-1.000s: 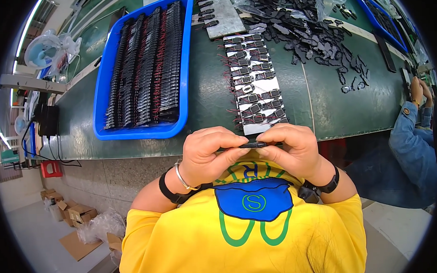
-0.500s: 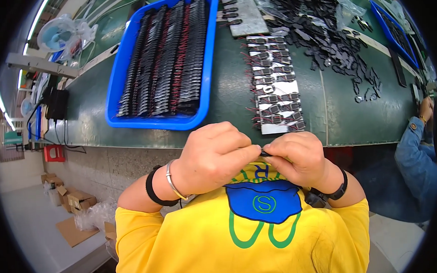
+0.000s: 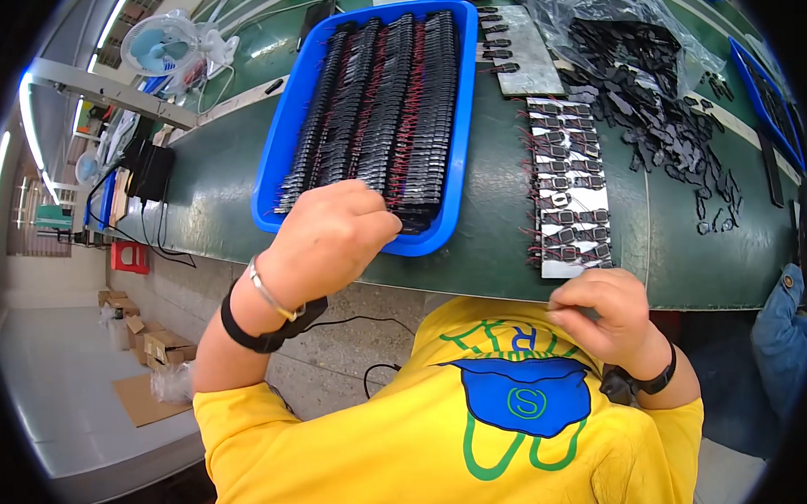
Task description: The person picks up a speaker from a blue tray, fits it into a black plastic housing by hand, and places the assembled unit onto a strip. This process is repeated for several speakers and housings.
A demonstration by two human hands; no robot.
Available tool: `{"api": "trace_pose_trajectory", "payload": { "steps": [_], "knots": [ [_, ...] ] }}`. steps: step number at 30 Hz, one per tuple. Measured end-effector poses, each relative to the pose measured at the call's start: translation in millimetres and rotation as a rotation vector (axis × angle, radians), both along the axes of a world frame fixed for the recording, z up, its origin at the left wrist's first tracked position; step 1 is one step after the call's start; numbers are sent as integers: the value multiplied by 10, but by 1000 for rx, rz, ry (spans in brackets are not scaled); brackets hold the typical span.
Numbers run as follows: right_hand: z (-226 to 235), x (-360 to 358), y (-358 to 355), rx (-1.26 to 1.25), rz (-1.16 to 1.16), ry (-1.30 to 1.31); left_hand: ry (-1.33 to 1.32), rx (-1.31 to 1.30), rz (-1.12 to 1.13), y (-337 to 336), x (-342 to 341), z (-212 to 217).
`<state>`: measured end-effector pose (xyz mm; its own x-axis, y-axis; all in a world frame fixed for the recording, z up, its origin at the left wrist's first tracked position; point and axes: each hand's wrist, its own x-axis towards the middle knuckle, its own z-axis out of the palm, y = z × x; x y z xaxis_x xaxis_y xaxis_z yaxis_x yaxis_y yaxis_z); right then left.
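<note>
Holds the left hand (image 3: 327,232) curled narrow over the near edge of the blue tray (image 3: 466,116), fingertips just inside, above the nearest parts (image 3: 376,111). Cannot tell, with those fingertips hidden, about any part gripped there. Holds the right hand (image 3: 606,312) at the near edge of the surface (image 3: 499,178), just beside the near right corner of the white plate (image 3: 560,270), thumb and forefinger curled close together. Cannot tell about contact between the tips; shows nothing clear between them.

Packs the parts in tight long rows, from the far edge of the tray toward its near edge; carries more, in two columns, on the white plate.

Could disturb a row by pressing or lifting in such tight packing, or drag neighbours along by crossed wires. Could snag a wire with the bracelet (image 3: 270,292) low over the tray's near edge. Might knock the white plate askew with the right knuckles, so near its corner, or catch the loose wires (image 3: 532,163) past its left edge.

Bears green and blue lettering on the yellow shirt (image 3: 339,450), readable in part, and a ringed green letter on its blue patch (image 3: 527,399). Shows no readable brand or label on tray, parts or plate.
</note>
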<state>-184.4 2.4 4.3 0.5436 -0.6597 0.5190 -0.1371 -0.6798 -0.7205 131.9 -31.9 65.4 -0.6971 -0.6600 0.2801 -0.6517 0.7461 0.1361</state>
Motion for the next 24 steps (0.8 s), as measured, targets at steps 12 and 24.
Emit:
{"api": "trace_pose_trajectory", "payload": {
  "steps": [12,24],
  "knots": [
    [7,-72,-18,29,-150,19,-400,203,-141,-301,-63,-29],
    [177,20,-205,-164,-21,147,-254,159,-12,-253,54,134]
  ]
}}
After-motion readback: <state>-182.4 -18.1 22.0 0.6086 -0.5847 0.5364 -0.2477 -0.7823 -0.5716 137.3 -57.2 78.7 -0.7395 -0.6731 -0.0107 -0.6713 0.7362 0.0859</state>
